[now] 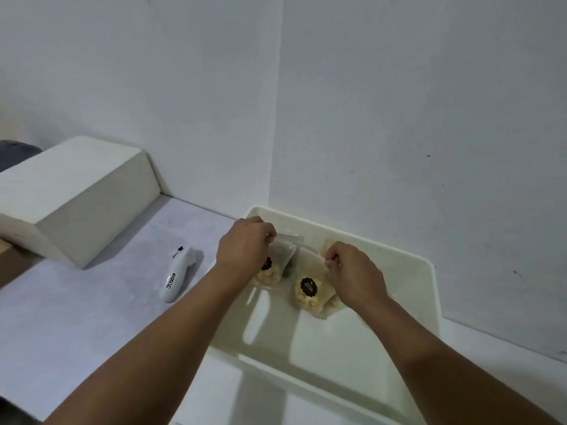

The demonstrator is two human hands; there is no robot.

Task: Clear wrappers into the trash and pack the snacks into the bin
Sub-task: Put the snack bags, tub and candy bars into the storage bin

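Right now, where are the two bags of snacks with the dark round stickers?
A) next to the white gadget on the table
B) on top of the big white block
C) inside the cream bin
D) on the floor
C: both snack bags lie inside the cream bin, with the left hand and right hand each pinching the top of one.

snack bags (308, 291) in bin (429, 289); handheld device (178, 277) left of bin; box (73, 197) behind-left
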